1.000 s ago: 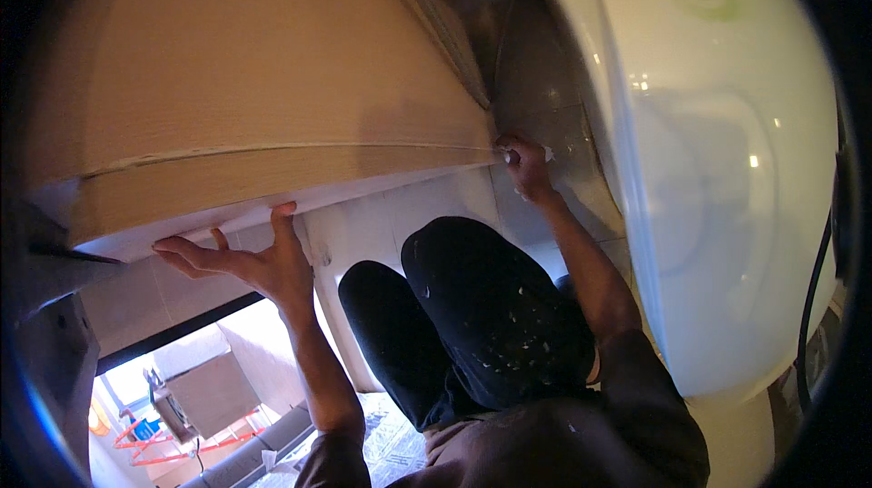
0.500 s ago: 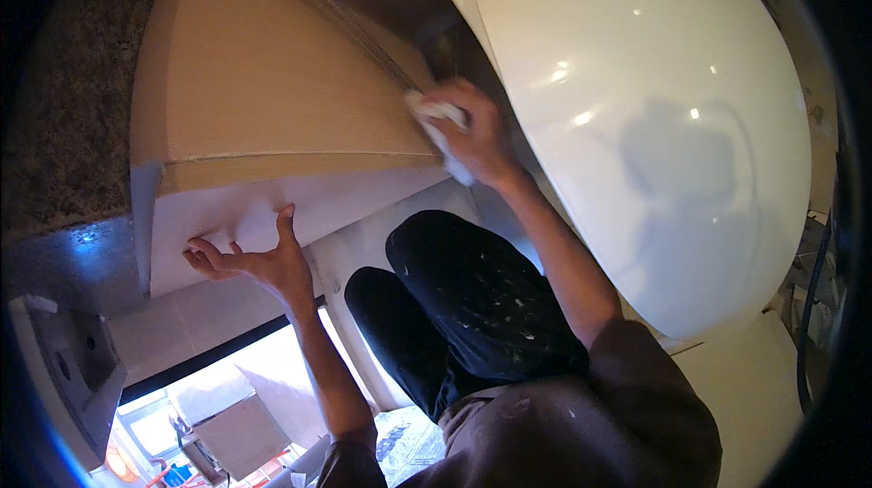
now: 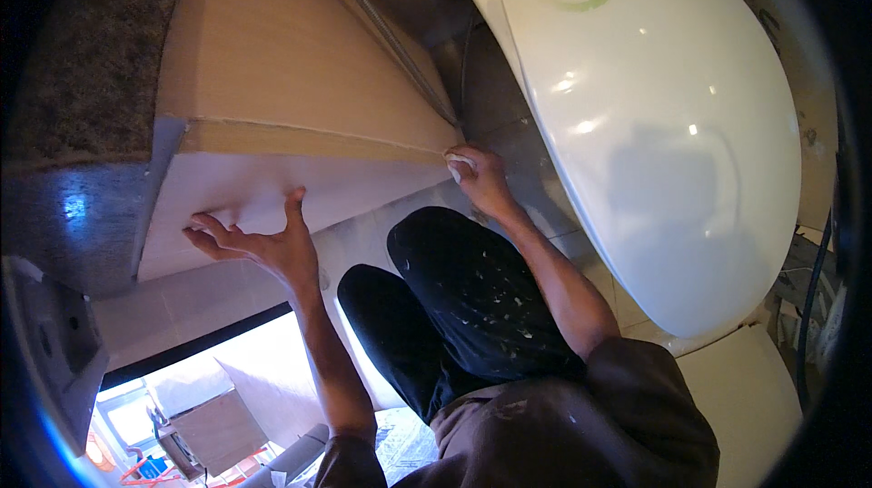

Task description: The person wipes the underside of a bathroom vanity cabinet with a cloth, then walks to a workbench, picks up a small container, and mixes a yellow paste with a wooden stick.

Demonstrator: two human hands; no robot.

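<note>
Your left hand (image 3: 272, 247), fingers splayed, is at the cabinet's (image 3: 300, 61) pale face; your right hand (image 3: 481, 184), clamped on a white wad (image 3: 460, 162), sits by the cabinet's right end, its long edge (image 3: 309, 143) running crosswise

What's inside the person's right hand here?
The right hand holds a white wad, partly visible near the wood-toned panel; the rest is covered by the grip, so its full shape cannot be seen.

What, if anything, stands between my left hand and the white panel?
Nothing visible does: your left hand is spread right at the white panel. Your right hand grips a white wad near the panel's right end, away from the left.
</note>
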